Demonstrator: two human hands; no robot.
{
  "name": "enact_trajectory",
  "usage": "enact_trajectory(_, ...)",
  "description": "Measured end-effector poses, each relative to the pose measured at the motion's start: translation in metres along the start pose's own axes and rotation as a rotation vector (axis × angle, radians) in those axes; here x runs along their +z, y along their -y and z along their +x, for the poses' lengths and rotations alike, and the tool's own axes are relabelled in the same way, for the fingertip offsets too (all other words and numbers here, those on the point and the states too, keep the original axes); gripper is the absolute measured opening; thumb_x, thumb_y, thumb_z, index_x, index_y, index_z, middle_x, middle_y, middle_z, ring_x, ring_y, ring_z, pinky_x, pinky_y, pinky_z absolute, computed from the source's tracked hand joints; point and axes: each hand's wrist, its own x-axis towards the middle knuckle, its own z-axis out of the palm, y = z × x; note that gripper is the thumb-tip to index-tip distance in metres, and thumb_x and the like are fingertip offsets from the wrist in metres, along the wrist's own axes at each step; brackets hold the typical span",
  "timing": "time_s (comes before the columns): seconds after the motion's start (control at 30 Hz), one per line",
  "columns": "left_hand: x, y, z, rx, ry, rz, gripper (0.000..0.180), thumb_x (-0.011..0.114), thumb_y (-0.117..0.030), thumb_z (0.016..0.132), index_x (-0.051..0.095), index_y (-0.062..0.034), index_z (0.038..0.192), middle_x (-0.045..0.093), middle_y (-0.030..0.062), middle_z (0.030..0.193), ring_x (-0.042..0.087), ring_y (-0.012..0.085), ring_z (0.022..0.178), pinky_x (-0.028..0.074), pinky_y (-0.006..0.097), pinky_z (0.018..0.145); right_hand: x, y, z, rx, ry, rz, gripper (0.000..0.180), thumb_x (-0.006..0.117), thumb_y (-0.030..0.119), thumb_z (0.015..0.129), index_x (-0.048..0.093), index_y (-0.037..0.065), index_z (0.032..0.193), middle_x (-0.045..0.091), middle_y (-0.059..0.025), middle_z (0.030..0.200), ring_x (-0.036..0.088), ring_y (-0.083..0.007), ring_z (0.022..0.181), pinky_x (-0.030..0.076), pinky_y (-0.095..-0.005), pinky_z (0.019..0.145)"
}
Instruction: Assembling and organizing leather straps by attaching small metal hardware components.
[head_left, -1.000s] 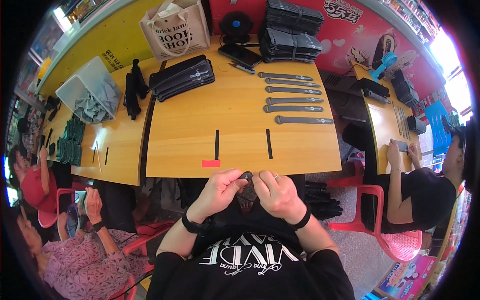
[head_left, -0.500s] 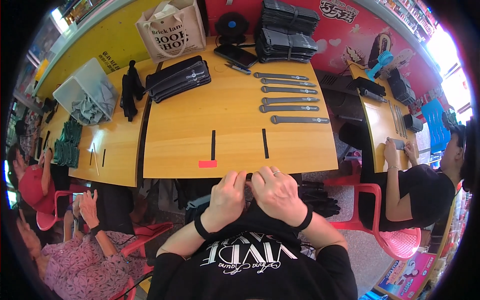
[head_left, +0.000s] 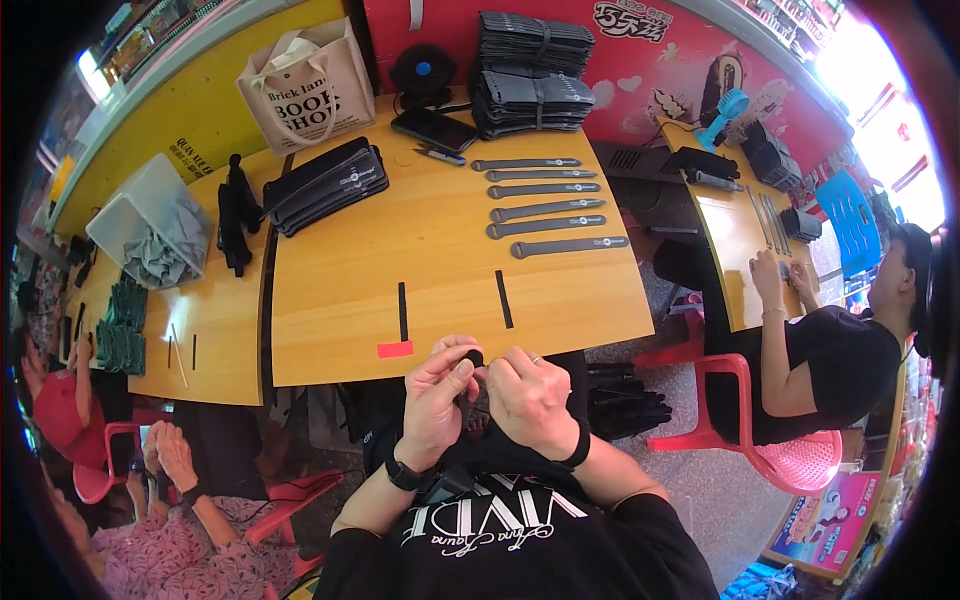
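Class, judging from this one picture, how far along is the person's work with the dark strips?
Done: six dark strips lie in a neat row on the wooden table. In hand: the left hand and right hand pinch a small black piece at the table's edge. Left: bundled stacks wait at the far side.

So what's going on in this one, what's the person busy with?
A seated person holds a small black piece between both hands, the left hand and right hand, just off the near edge of a wooden table. Six dark flat strips lie in a row on the table, with stacked dark bundles behind them and a phone beside. Another person sits at the next table to the right.
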Motion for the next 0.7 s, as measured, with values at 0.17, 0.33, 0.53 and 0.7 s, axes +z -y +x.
enact_trajectory(0.17,-0.015,0.006,0.005,0.043,0.015,-0.118,0.01,0.06,-0.004,0.089,0.066,0.0009,0.096,0.056,0.0037,0.105,0.054,0.0092,0.078,0.04,0.021,0.059,0.026,0.0,-0.022,0.391,-0.003,0.61,0.019,0.07,0.001,0.078,0.054,0.0,0.069,0.057,-0.0103,0.065,0.055,-0.0193,0.053,0.039,-0.0268,0.047)
enact_trajectory(0.33,-0.02,-0.007,0.007,-0.206,0.136,-0.31,0.017,0.056,-0.015,0.094,0.066,-0.0011,0.097,0.058,0.0031,0.095,0.052,0.0094,0.072,0.038,0.02,0.055,-0.002,-0.028,-0.004,0.075,-0.006,0.411,0.025,0.08,0.015,0.071,0.06,0.002,0.08,0.056,-0.0071,0.069,0.057,-0.0209,0.053,0.044,-0.0296,0.046)
enact_trajectory(0.53,-0.008,-0.015,0.002,-0.371,0.198,-0.22,0.022,0.053,-0.019,0.097,0.065,-0.0008,0.099,0.059,0.0008,0.091,0.054,0.0063,0.071,0.038,0.019,0.054,-0.031,-0.024,0.031,-0.429,0.166,0.099,0.027,0.074,0.022,0.068,0.058,0.003,0.08,0.055,-0.006,0.077,0.058,-0.0172,0.055,0.045,-0.0287,0.045)
enact_trajectory(0.7,-0.01,-0.024,-0.004,-0.339,0.171,-0.148,0.017,0.056,-0.012,0.095,0.064,0.0011,0.102,0.057,0.0028,0.102,0.053,0.0059,0.074,0.041,0.019,0.06,-0.029,-0.02,0.023,-0.536,0.169,-0.126,0.016,0.06,0.018,0.066,0.057,0.006,0.076,0.049,-0.0041,0.072,0.055,-0.0149,0.056,0.042,-0.0276,0.044)
